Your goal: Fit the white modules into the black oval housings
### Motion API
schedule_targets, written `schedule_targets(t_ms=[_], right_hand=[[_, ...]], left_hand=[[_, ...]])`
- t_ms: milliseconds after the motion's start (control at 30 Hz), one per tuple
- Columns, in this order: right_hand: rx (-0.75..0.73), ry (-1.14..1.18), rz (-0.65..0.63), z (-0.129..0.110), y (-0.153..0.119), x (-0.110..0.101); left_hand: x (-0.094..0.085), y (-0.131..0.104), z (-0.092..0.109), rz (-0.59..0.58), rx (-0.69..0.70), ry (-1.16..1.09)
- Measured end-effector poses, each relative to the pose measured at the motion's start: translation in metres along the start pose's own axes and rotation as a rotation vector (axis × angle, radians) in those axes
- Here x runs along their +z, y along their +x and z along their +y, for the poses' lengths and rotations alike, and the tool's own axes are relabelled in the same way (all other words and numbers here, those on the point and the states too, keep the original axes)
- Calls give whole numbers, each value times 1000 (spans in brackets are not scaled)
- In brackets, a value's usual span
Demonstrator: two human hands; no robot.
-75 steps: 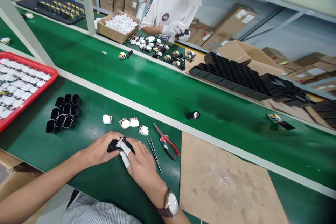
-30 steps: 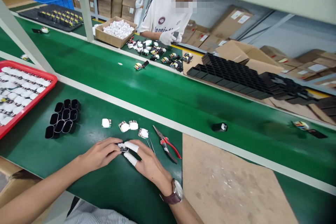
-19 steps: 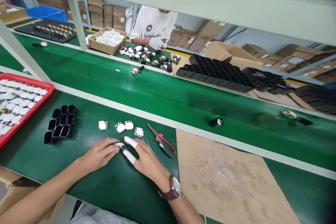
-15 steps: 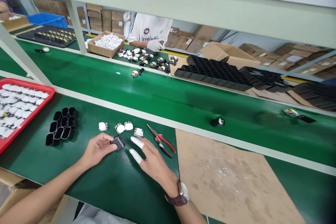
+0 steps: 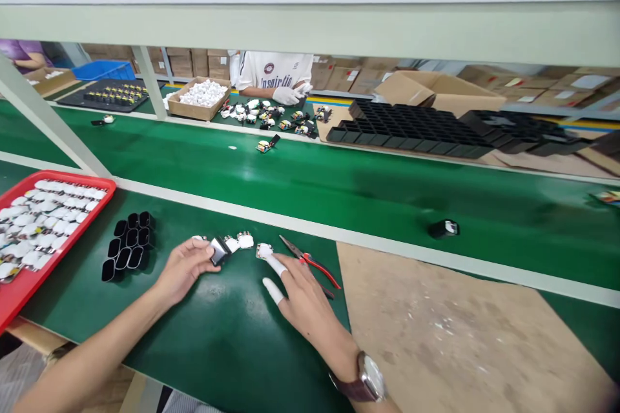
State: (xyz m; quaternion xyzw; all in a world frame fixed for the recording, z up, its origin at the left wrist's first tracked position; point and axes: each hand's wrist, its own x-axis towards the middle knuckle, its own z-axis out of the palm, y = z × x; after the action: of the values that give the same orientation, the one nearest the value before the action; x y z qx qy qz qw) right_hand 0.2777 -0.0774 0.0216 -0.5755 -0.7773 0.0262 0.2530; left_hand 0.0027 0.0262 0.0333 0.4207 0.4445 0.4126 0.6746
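Note:
My left hand (image 5: 183, 271) pinches a small black plastic case (image 5: 219, 251) above the green worktop, its shiny face catching the light. My right hand (image 5: 307, 300) wears white finger cots on thumb and forefinger, which are spread apart. Its forefinger tip is at a small circuit board with a white pad (image 5: 264, 250); whether it touches is hard to tell. More such white-padded boards (image 5: 245, 241) lie just beyond the case, one partly hidden by my left hand. Red-handled pliers (image 5: 312, 261) rest beyond my right hand, partly covered by it.
Left of my hands stands a block of black cases (image 5: 130, 242), open ends up. A red tray (image 5: 104, 197) holds rows of padded boards. Past a pale rail runs a green conveyor (image 5: 314, 174) carrying a black case (image 5: 444, 228). Brown cardboard (image 5: 460, 322) lies right. A gloved co-worker (image 5: 285, 95) sits opposite.
My right hand has moved its forefinger up to a padded board. The case in my left hand has turned, showing a shinier face. The view has shifted, and the conveyor's case has travelled right.

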Motion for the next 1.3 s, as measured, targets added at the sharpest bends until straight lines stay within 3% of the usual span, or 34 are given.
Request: schedule_targets(t_ms=[100, 133, 267, 333, 400, 467, 533, 633, 733, 833, 967, 1033, 1100, 1300], right_hand=[[71, -116, -25, 15, 13, 8], [77, -147, -39, 18, 19, 11], [58, -227, -75, 18, 40, 22], [44, -229, -83, 11, 44, 23], [9, -192, -100, 2, 41, 23], [-49, -101, -132, -6, 31, 23], [-104, -5, -142, -11, 18, 25], [-135, 24, -76, -9, 0, 31], [-132, 4, -21, -8, -9, 37], [-68, -18, 1, -15, -10, 37], [-6, -33, -18, -28, -4, 34], [19, -9, -34, -33, -3, 33], [52, 12, -24, -36, -4, 33], [5, 10, -110, -42, -17, 46]], left_hand=[[-8, 57, 37, 124, 370, 665], [-10, 80, 49, 158, 418, 747], [-15, 165, 84, 228, 468, 920], [-14, 189, 89, 219, 465, 994], [-14, 195, 89, 183, 472, 1052], [-19, 184, 91, 158, 493, 1092], [-31, 158, 101, 155, 546, 1108], [-59, 96, 123, 175, 696, 1115], [-90, 24, 131, 146, 779, 1285], [-121, -31, 114, 128, 813, 1563], [-144, -61, 74, 160, 855, 1741], [-141, -65, 60, 122, 861, 1739], [-127, -67, 50, 66, 870, 1655], [-47, -55, 13, -332, 701, 1258]])
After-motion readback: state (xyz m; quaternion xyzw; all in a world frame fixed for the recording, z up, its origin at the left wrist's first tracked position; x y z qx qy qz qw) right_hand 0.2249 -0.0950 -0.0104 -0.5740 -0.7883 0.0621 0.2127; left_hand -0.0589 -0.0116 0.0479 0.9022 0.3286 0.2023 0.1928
